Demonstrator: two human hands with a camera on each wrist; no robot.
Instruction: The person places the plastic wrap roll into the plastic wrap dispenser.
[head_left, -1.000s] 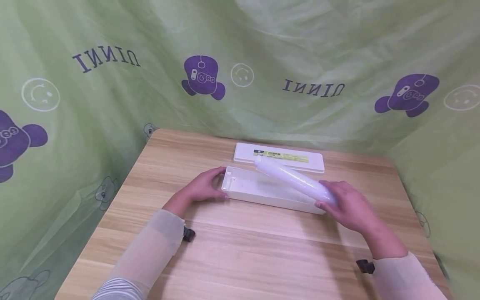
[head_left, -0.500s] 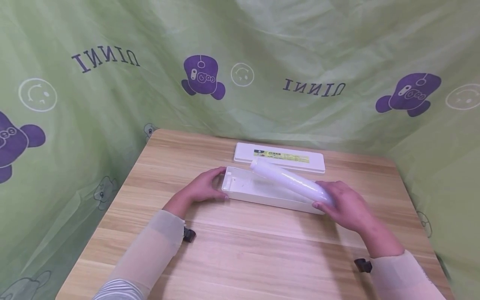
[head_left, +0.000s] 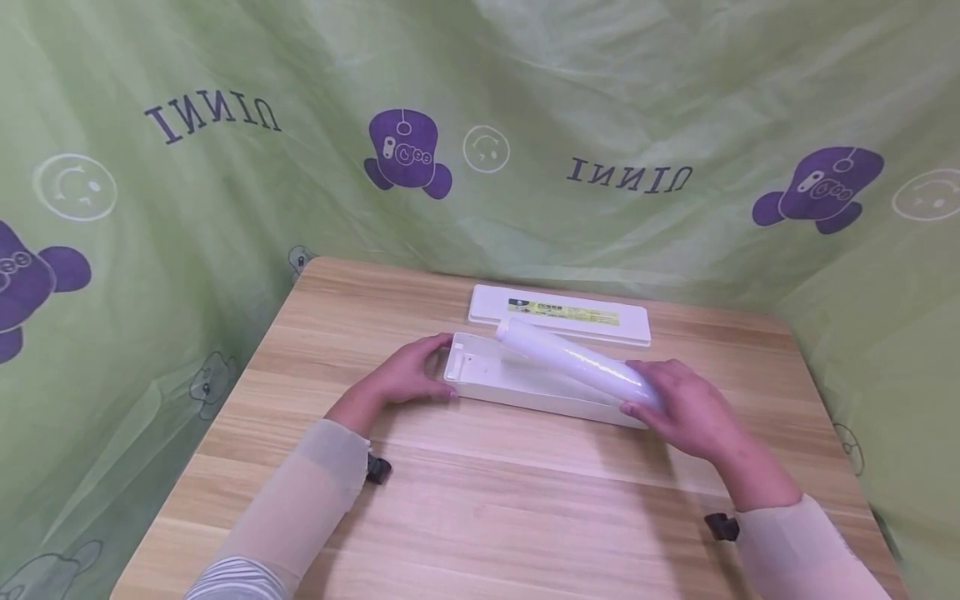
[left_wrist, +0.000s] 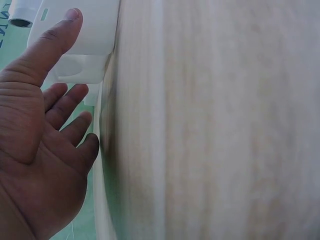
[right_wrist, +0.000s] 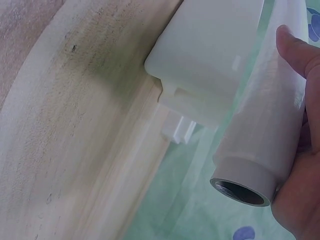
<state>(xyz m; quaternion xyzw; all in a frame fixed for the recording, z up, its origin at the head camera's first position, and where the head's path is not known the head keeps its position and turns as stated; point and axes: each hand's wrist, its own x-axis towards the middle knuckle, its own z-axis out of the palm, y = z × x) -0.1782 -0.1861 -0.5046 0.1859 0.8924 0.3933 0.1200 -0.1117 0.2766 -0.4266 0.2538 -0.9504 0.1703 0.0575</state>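
A long white plastic box (head_left: 540, 402) lies on the table with its top uncovered. My left hand (head_left: 405, 371) holds its left end, the thumb on the front wall and the fingers round the far side; the left wrist view shows the thumb along the box wall (left_wrist: 97, 30). Above the box, a roll of cling film (head_left: 573, 358) slants across, its left end higher. My right hand (head_left: 688, 408) grips this roll near its right end. In the right wrist view, the hollow core of the roll (right_wrist: 265, 120) faces the camera, and the roll is apart from the box there.
Behind the box lies a white lid (head_left: 633, 322) with a yellow-green label. The wooden table (head_left: 480, 517) ends at a green printed curtain (head_left: 525, 225) at the back and sides. A black clip-like piece (head_left: 378, 469) sits at the left wrist, with another at the right.
The roll of cling film and my right hand have shifted slightly left, and the roll's left end has dropped a little. My left hand and the box have stayed put.
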